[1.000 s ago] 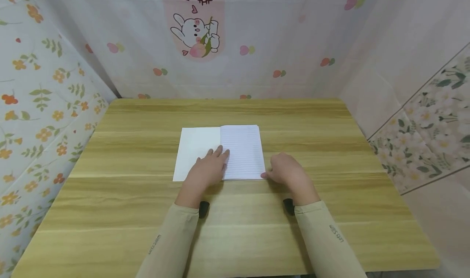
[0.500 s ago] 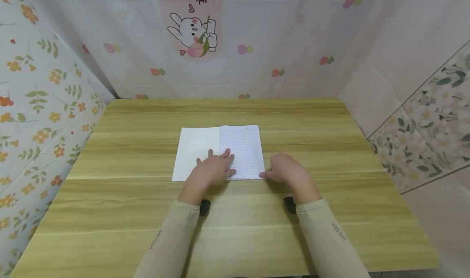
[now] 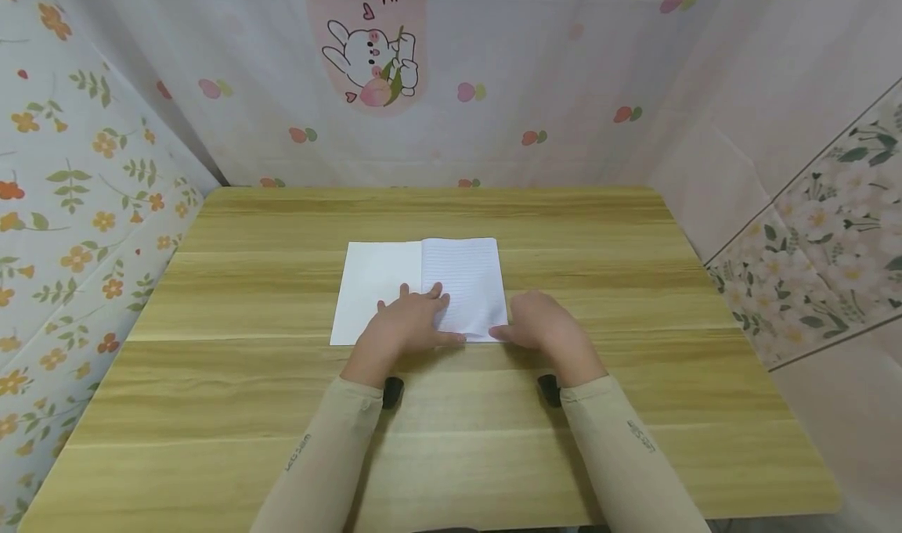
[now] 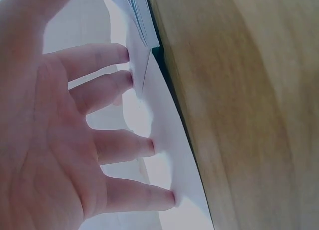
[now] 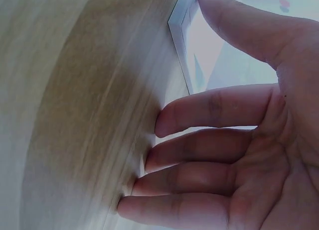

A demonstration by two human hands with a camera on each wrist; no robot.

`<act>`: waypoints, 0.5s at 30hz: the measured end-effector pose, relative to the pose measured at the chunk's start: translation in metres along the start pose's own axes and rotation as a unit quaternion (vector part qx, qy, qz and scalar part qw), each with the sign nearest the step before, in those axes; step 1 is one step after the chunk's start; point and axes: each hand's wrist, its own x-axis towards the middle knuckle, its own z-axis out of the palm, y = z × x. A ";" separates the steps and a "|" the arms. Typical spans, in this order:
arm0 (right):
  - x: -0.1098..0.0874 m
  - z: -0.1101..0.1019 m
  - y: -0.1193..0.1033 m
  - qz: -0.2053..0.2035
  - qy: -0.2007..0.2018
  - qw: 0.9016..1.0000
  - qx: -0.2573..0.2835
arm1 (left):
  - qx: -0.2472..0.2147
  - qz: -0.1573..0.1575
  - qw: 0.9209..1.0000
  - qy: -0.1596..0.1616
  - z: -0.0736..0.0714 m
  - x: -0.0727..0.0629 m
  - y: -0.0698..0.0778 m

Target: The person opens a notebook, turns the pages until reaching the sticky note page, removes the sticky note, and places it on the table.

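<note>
Notebook [image 3: 384, 267] lying open on the desk [image 3: 451, 447], left hand [image 3: 407, 323] spread over it, right hand [image 3: 539, 322] thumbing the near-right corner.

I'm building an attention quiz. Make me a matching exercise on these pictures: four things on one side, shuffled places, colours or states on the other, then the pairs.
Things
1. Left hand
2. Right hand
3. Notebook
4. Sleeves

Descriptions
A. Thumb at the notebook's near corner, fingertips on the table
B. Beige, with dark lettering
C. Fingers spread across the notebook
D. Lying open

Pairs: 1-C, 2-A, 3-D, 4-B
</note>
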 end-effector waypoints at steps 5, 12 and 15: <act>0.003 0.000 -0.001 -0.007 0.005 1.000 -0.003 | 0.004 0.004 1.000 -0.001 -0.001 0.000 0.001; 0.004 -0.002 0.001 0.002 0.000 1.000 -0.004 | 0.012 0.008 1.000 -0.009 -0.003 -0.001 0.001; 0.004 -0.002 0.002 0.008 -0.007 1.000 0.005 | 0.011 0.019 1.000 -0.015 -0.004 0.000 -0.003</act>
